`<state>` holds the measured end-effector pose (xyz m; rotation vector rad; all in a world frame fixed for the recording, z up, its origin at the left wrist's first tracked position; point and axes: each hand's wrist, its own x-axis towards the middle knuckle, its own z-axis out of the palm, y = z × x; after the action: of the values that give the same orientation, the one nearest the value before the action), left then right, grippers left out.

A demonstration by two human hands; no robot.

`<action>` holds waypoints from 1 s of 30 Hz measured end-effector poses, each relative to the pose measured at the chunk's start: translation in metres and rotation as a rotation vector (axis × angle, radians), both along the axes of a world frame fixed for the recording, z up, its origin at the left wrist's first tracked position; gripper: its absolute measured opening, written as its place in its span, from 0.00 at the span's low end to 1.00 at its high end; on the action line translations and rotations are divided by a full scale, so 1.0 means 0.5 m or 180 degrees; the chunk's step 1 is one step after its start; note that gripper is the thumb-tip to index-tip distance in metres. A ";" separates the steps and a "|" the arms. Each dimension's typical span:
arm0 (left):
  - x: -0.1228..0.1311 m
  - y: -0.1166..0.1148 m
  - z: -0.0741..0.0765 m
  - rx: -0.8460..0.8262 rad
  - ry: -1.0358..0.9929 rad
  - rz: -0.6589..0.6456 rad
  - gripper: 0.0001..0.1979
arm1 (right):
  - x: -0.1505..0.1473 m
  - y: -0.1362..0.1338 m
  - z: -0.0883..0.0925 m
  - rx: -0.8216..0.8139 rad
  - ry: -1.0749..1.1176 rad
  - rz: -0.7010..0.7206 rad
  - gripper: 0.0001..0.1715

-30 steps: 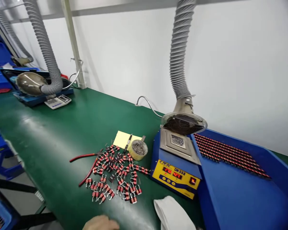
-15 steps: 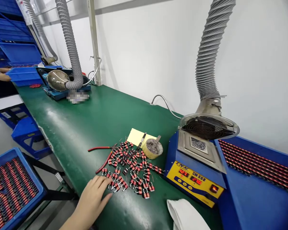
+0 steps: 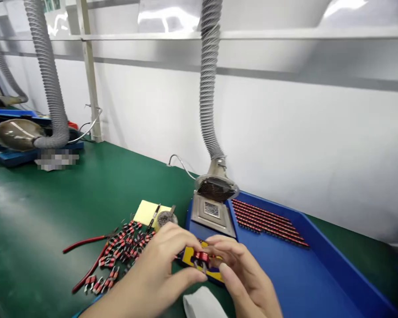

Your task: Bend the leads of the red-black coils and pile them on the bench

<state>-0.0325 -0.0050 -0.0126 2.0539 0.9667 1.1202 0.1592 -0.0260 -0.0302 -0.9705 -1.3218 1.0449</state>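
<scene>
Both of my hands meet low in the middle of the view, in front of a blue solder pot [image 3: 208, 214] with a yellow panel. My left hand [image 3: 155, 269] and my right hand [image 3: 242, 276] pinch a small red coil component [image 3: 200, 257] between their fingertips. A heap of the same red coil components [image 3: 119, 251] lies on the green table [image 3: 53, 207] just left of my left hand.
Red-handled pliers [image 3: 86, 254] lie left of the heap. A yellow pad [image 3: 146, 212] and a small tin [image 3: 166, 218] sit behind it. A blue tray [image 3: 305, 274] with rows of coils [image 3: 265, 221] stands to the right. A grey extraction hose [image 3: 208, 88] hangs over the pot; a white cloth [image 3: 202, 305] lies near the front edge.
My left hand has left the heap and risen, my right hand has come into view, and both now hold one coil component. The camera has swung right and up.
</scene>
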 end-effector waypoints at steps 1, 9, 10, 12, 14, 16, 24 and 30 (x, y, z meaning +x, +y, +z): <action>0.028 0.010 0.016 0.0137 -0.0109 -0.0116 0.09 | -0.004 0.009 0.002 0.0009 0.0301 0.0012 0.05; 0.104 0.042 0.009 -0.0648 -0.1157 -0.0487 0.11 | -0.018 0.023 0.009 -0.0244 0.1676 -0.0617 0.14; 0.105 0.045 0.007 -0.0783 -0.1268 -0.0507 0.10 | -0.021 0.023 0.010 -0.0294 0.1712 -0.0639 0.14; 0.105 0.053 0.004 -0.0947 -0.1511 -0.0589 0.09 | -0.027 0.027 0.011 -0.0350 0.1757 -0.0656 0.14; 0.104 0.063 -0.004 -0.1097 -0.1736 -0.0638 0.06 | -0.034 0.034 0.006 -0.0327 0.1703 -0.0715 0.14; 0.103 0.074 -0.013 -0.1244 -0.1965 -0.0609 0.03 | -0.041 0.041 -0.002 -0.0253 0.1552 -0.0843 0.15; 0.128 0.075 -0.023 -0.1951 -0.2999 -0.0243 0.14 | -0.065 0.048 -0.022 -0.0219 0.1562 -0.0969 0.15; 0.107 0.074 -0.018 -0.1841 -0.2738 -0.0438 0.10 | -0.032 0.053 -0.043 -0.0446 0.1651 -0.0487 0.11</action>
<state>0.0211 0.0321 -0.0216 0.9948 0.5855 1.2790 0.1434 0.0007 -0.0515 -0.8139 -0.7463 1.1819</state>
